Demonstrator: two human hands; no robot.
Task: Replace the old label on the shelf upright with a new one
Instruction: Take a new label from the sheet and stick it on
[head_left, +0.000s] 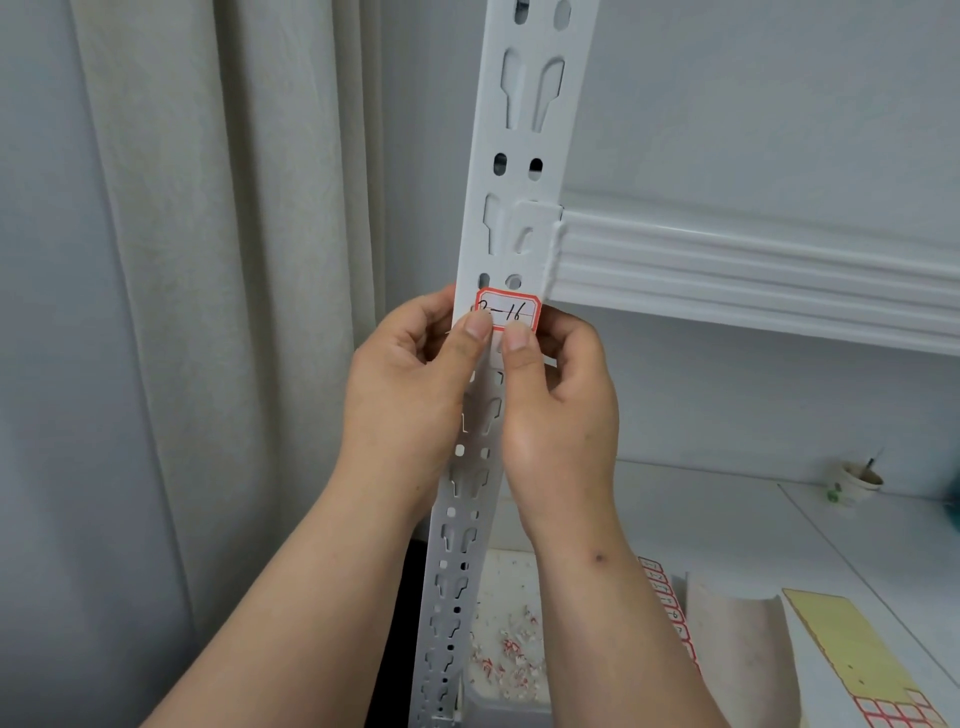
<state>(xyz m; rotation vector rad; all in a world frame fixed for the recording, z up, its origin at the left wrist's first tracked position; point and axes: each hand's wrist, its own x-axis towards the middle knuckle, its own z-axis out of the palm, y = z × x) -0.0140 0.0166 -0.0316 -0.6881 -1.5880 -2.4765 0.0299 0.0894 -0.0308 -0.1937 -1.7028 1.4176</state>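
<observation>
Head view: white slotted shelf upright (511, 171) runs from 12 o'clock down to about 6, tilting slightly left toward the bottom. Red-bordered label (508, 309) sits on its face near frame centre, just below a pair of round holes, handwriting ending in "16" (first character hidden under a thumb).

Left hand (410, 384) comes in from 7 o'clock, thumb tip pressed on the label's lower-left corner, other fingers curled round behind the upright's left edge. Right hand (558, 405) comes in from 5 o'clock, thumb tip on the label's lower-right edge, fingers curled behind on the right side. Both hands narrow, pinching label against the post.

Shelf beam (753, 270) hooks into the upright just above the label and runs off toward 3 o'clock.

At 6 o'clock, behind the post, a white tray (511, 639) holds red-and-white paper scraps (506, 660). At 5 o'clock a strip of numbered red labels (667, 603) lies partly hidden by the right forearm, and a yellow backing sheet (852, 654) with some unused red labels lies at the corner. Paper cup (860, 480) at 4 o'clock on the tabletop (727, 519). Curtain (208, 260) fills 9 o'clock.
</observation>
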